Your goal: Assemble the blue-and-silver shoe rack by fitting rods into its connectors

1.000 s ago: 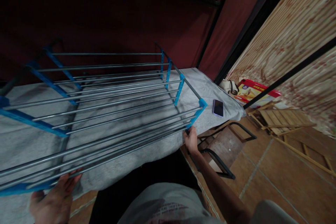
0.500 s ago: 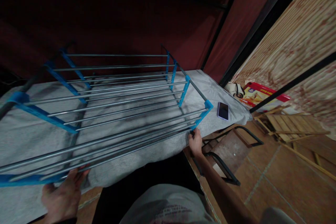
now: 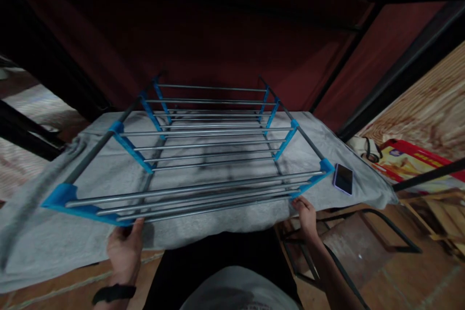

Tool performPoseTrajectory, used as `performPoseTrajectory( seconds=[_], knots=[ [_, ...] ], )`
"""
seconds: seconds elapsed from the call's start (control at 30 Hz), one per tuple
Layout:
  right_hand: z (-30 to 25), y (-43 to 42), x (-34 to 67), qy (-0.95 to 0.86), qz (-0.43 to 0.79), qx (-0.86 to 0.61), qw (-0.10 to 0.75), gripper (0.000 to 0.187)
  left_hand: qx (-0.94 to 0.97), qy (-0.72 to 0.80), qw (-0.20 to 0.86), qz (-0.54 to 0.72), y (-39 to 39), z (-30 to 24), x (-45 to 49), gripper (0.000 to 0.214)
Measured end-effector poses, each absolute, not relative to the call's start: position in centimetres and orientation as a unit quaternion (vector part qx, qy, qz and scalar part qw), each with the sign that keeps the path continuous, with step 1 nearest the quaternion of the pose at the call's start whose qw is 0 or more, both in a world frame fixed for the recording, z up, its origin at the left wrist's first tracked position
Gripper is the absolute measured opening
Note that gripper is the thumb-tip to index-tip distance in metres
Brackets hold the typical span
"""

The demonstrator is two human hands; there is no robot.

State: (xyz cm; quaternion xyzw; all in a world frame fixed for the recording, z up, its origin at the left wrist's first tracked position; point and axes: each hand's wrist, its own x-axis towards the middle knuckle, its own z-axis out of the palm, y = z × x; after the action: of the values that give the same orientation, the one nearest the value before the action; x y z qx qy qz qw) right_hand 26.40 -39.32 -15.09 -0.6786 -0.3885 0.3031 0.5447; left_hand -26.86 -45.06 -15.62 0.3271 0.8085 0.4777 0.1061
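Observation:
A rack of grey metal rods and blue plastic side pieces (image 3: 218, 155) lies on its side over a grey cloth (image 3: 47, 237) covering a low surface. My left hand (image 3: 125, 247) grips the rack's near left blue corner, fingers wrapped round it. At the near right corner my right hand (image 3: 307, 213) is closed on the blue end piece. A black band sits on my left wrist.
A phone (image 3: 343, 178) lies on the cloth just right of the rack. Black metal chair frames (image 3: 363, 242) stand on the tiled floor to the right. A red box (image 3: 410, 162) and wooden slats (image 3: 441, 208) lie farther right. Dark red fabric hangs behind.
The view has swung left, so the rack now sits centred. Both hands stay on its near corners; my left hand has shifted rightward in the picture along with the rack.

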Motion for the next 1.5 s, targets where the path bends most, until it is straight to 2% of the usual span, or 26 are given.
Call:
performPoseTrajectory(
  seconds=[0.23, 0.47, 0.73, 1.13, 1.5],
  knots=[
    [-15.5, -39.5, 27.0, -0.365, 0.323, -0.695, 0.529, 0.031, 0.313, 0.751, 0.175, 0.554, -45.7, -14.8, -25.6, 0.045],
    [-18.3, -39.4, 28.8, -0.360, 0.297, -0.741, 0.483, 0.040, 0.323, 0.814, 0.144, 0.462, -45.8, -14.0, -26.0, 0.046],
    [-20.6, -39.3, 30.1, -0.355, 0.278, -0.760, 0.469, 0.044, 0.313, 0.825, 0.151, 0.445, -46.2, -14.1, -26.4, 0.045],
    [-19.0, -39.7, 28.6, -0.367, 0.249, -0.775, 0.450, 0.044, 0.353, 0.852, 0.090, 0.375, -46.3, -14.1, -26.2, 0.037],
    [-17.6, -39.2, 29.3, -0.378, 0.289, -0.724, 0.501, 0.043, 0.372, 0.799, 0.141, 0.452, -46.7, -13.5, -25.7, 0.042]
  ],
)
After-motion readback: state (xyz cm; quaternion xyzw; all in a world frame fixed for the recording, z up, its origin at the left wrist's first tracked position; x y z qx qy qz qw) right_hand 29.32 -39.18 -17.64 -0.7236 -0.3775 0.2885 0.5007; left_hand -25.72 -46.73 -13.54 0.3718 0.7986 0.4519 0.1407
